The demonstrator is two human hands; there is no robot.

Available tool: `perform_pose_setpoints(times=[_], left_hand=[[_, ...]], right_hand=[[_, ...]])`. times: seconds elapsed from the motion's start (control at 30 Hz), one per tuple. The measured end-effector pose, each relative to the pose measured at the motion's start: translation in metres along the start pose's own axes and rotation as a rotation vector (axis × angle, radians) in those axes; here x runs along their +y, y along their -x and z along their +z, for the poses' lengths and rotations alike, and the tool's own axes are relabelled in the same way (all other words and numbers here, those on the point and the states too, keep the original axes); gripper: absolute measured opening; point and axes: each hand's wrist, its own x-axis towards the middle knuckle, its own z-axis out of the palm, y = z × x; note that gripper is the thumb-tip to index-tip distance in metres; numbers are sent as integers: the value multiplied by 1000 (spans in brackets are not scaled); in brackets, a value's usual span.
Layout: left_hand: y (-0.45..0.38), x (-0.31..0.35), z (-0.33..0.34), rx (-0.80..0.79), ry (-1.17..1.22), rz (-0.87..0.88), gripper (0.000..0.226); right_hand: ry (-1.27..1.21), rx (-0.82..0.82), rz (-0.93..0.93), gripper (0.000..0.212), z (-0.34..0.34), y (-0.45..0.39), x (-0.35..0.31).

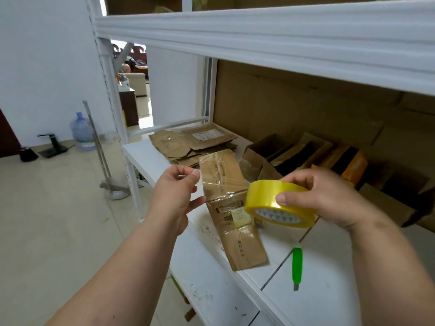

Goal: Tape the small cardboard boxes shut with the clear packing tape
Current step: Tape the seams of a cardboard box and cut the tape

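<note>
My right hand (329, 198) grips a yellowish roll of clear packing tape (279, 203) above the white shelf (329, 290). A strip of tape (221, 182) stretches from the roll leftward to my left hand (179, 189), which pinches its free end between thumb and fingers. The strip hangs over a small cardboard box (235, 208) lying on the shelf, long side running away from me. Old tape and a label show on the box's top.
A green utility knife (297, 267) lies on the shelf near the front edge. Flattened cardboard (193, 144) is piled at the back left, and several open boxes (306, 154) stand at the back right. A shelf beam (259, 36) hangs overhead. The floor lies left.
</note>
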Motion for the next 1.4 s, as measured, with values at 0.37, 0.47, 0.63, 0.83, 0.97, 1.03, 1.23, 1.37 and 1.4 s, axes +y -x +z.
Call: perform_pose_setpoints(times=[0.37,0.47,0.63,0.83,0.97,1.03,1.23,1.37,1.4], left_hand=[[6,4,16,148,86,19,11],[8,-3,19,211,104,11,6],[9,-11,15,330,207,-25,8],[8,-20,5,447,252,-19,6],[1,-29,-3,475,249,-77,4],[-1,-36,-3,474,239,-123,4],[-7,-52,-6,502,241,-188,6],[-9,-62,-5,502,212,-223,8],[-10,-65,-4,493,201,-231,10]], right_hand=[[-57,-198,-137,51,-30,-25,12],[-179,-203,-131,71,-35,-37,22],[-237,-234,-130,65,-44,-51,32],[-143,-173,-120,69,-39,-60,33],[-13,-108,-52,43,-35,-69,31],[-5,-101,-15,45,-35,-71,31],[63,-105,67,22,-29,-76,35],[158,-141,124,22,-20,-77,37],[174,-148,134,20,-17,-76,36]])
